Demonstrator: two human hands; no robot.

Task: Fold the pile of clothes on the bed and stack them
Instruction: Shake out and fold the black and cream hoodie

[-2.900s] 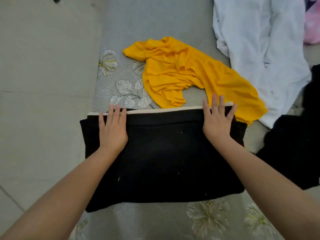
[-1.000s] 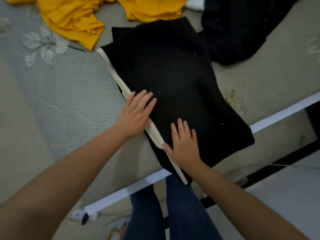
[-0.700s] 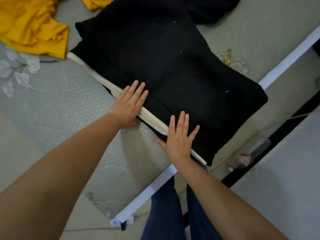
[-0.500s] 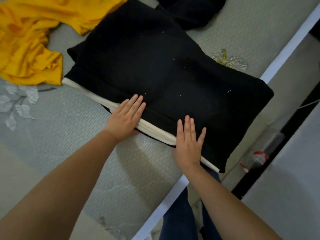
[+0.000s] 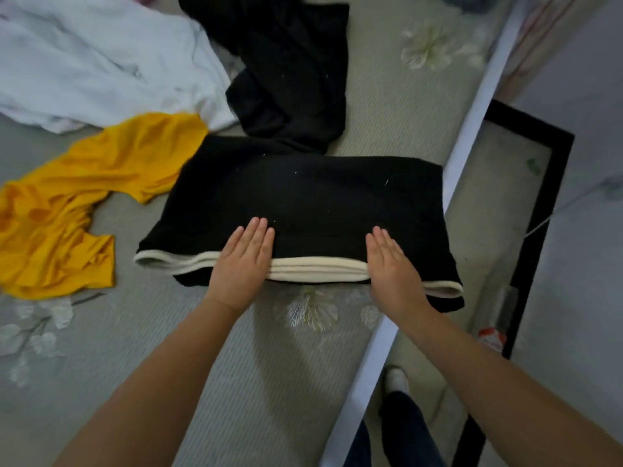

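both hands are lying flat, fingers released, gripping nothing: left hand (image 5: 243,264) and right hand (image 5: 392,268) are pressing the cream-edged near side of the folded black garment (image 5: 303,200), which is sitting at the bed (image 5: 209,365) edge. judged step: smoothing the fold. next move probably calls for taking the yellow garment (image 5: 67,210).

My flat left hand (image 5: 243,264) and right hand (image 5: 392,268) cover parts of the cream trim on the folded black knit garment (image 5: 303,200). The crumpled yellow shirt (image 5: 67,210) and rumpled white cloth (image 5: 94,59) run off the left edge. The loose black cloth (image 5: 290,69) is cut off at the top.
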